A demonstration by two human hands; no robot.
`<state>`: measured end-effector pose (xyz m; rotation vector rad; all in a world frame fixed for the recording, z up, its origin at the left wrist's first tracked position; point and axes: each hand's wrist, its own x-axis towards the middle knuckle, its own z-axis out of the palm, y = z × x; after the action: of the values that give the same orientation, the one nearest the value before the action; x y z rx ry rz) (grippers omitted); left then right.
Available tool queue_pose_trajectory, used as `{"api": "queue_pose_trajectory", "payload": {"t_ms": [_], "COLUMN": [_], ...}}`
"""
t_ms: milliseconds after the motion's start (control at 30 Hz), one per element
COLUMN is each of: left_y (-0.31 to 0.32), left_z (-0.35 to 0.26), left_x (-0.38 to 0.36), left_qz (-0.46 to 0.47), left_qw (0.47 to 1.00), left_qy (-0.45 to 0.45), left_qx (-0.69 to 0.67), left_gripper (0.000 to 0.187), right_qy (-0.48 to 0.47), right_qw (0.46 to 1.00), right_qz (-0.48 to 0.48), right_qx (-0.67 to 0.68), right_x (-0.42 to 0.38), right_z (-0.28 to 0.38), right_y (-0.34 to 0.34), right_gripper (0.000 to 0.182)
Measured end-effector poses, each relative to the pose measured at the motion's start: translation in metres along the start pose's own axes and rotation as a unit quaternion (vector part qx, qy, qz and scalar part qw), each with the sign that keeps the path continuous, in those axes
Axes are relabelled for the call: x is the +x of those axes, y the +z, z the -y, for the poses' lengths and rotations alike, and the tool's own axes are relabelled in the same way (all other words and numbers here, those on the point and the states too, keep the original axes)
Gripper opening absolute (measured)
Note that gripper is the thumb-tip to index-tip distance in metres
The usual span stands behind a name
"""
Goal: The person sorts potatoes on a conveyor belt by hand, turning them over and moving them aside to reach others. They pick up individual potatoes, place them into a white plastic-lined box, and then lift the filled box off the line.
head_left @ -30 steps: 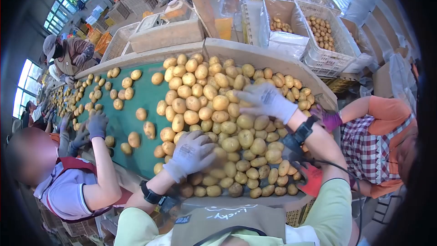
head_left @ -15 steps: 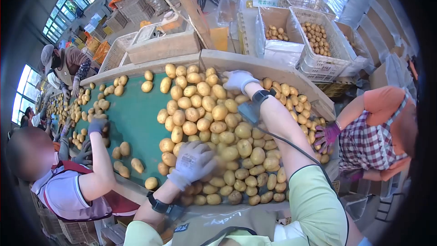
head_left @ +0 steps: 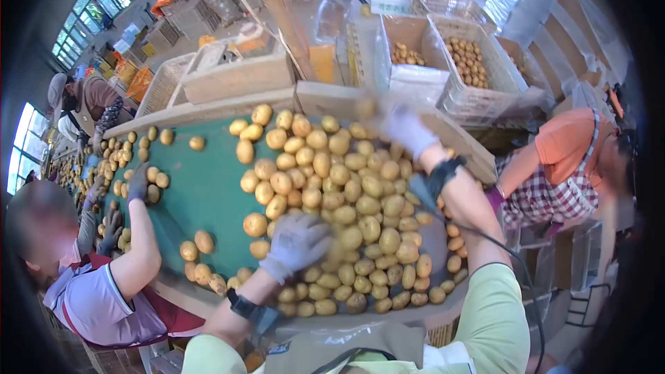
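Note:
My left hand (head_left: 298,244), in a pale work glove, lies over the near left side of a large heap of potatoes (head_left: 370,206), its fingers stretched out and touching them. At the far side of the heap, close to the wooden side board, my right hand (head_left: 410,130) is smeared by motion, also in a pale glove. A blurred brownish potato (head_left: 366,105) shows just left of its fingers; I cannot tell whether the hand holds it. The potatoes lie on a green belt (head_left: 208,190). A dark band with a cord is on my right wrist.
At left, a co-worker's gloved hand (head_left: 137,183) touches potatoes on the belt. Another person (head_left: 97,100) stands farther up it. A co-worker in a checked apron (head_left: 551,183) is at right. Beyond the wooden side board (head_left: 332,97) stand a potato-filled crate (head_left: 485,90) and a lined box (head_left: 415,38).
My right hand has moved to the right along the far side, uncovering grey surface near my right forearm. My left hand stays on the heap. The left co-worker's hand has shifted up the belt.

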<state>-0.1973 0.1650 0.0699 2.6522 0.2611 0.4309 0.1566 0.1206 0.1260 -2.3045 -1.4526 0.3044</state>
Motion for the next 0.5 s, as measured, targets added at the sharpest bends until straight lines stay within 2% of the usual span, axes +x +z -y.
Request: {"api": "queue_pose_trajectory", "payload": {"t_ms": [33, 100, 133, 167, 200, 233, 267, 300, 367, 433, 500], "left_y": [0.004, 0.006, 0.005, 0.009, 0.015, 0.018, 0.020, 0.019, 0.018, 0.025, 0.028], "left_z": [0.003, 0.006, 0.005, 0.007, 0.010, 0.011, 0.010, 0.009, 0.007, 0.012, 0.013], "left_x": [0.003, 0.007, 0.010, 0.012, 0.012, 0.014, 0.015, 0.016, 0.020, 0.020, 0.024], "left_qz": [0.018, 0.055, 0.075, 0.078, 0.074, 0.072, 0.080, 0.082, 0.113, 0.098, 0.114], "left_qw": [1.000, 0.998, 0.997, 0.997, 0.997, 0.997, 0.996, 0.996, 0.993, 0.995, 0.993], "left_qy": [-0.012, -0.012, -0.016, -0.007, -0.010, -0.014, -0.024, -0.017, -0.034, -0.020, -0.016], "left_qx": [-0.023, 0.010, 0.008, 0.002, -0.002, -0.004, -0.009, -0.008, -0.006, 0.007, 0.008], "left_gripper": [0.026, 0.035, 0.040, 0.040, 0.040, 0.040, 0.040, 0.040, 0.040, 0.038, 0.037], "right_qy": [0.014, 0.096, 0.040, 0.043, 0.014, -0.007, 0.043, 0.048, 0.134, 0.114, 0.084], "right_qw": [1.000, 0.987, 0.989, 0.988, 0.986, 0.988, 0.998, 0.998, 0.938, 0.959, 0.991], "right_qz": [0.008, -0.094, -0.110, 0.000, 0.062, 0.072, 0.045, 0.040, 0.291, 0.228, 0.090], "right_qx": [0.002, -0.090, -0.088, -0.146, -0.151, -0.140, -0.025, -0.025, -0.133, -0.124, -0.056], "right_x": [0.007, 0.050, 0.018, -0.001, -0.014, -0.035, -0.046, -0.048, -0.052, -0.057, -0.081], "right_z": [-0.035, -0.108, -0.084, -0.056, -0.055, -0.071, -0.072, -0.061, -0.031, -0.048, -0.036], "right_y": [0.009, 0.022, 0.020, 0.024, 0.050, 0.092, 0.112, 0.101, 0.059, 0.081, 0.067], "right_gripper": [0.036, 0.033, 0.035, 0.035, 0.034, 0.028, 0.032, 0.032, 0.042, 0.052, 0.050]}}
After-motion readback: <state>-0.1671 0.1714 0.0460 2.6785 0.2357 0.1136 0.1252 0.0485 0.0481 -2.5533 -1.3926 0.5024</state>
